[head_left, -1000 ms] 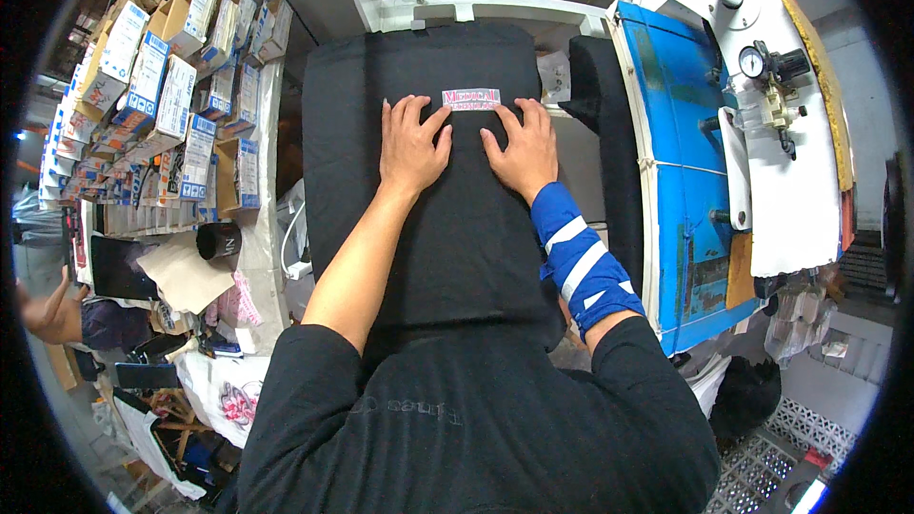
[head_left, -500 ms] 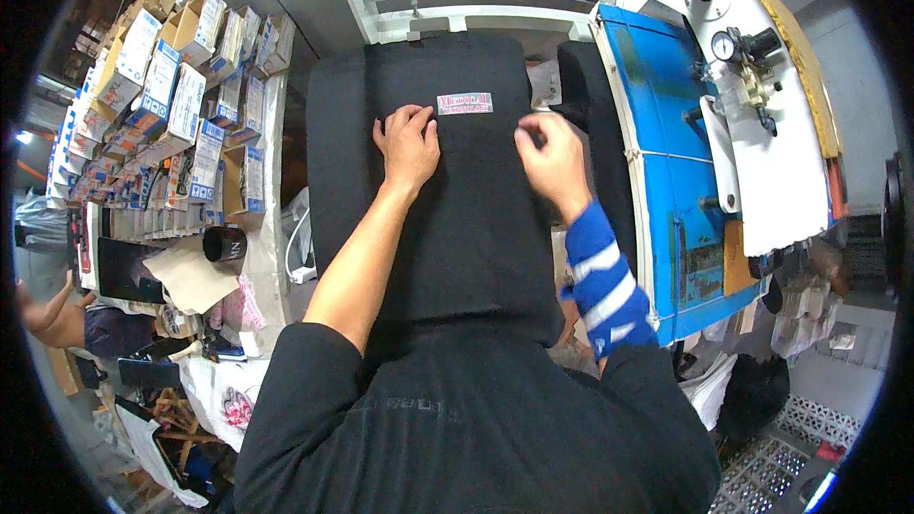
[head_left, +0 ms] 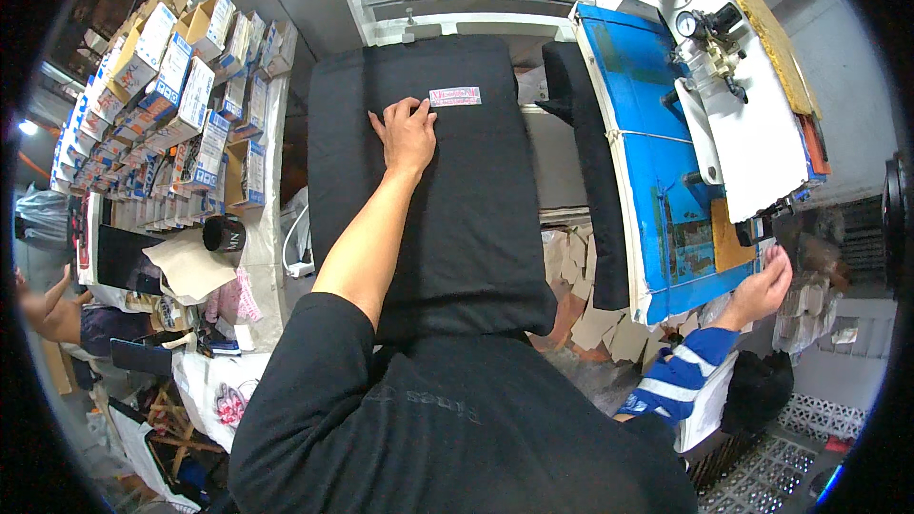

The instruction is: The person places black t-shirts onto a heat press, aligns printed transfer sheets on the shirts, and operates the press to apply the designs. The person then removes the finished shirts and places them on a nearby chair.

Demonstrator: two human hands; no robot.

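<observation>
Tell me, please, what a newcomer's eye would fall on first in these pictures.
Probably the small pink label near the far end of the black cloth, with the left hand by its lower left corner. Next, the big blue panel on the right, the right hand by its near right corner. The stacked boxes at upper left also stand out.

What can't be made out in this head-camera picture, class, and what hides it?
All in the head view:
Black cloth directly under the left hand: covered by that hand.
The cloth's near left corner: behind the left arm.
Whether the right hand touches anything: too small to tell.
Lower lettering on the label: blurred.
The gauge's reading: too small.
</observation>
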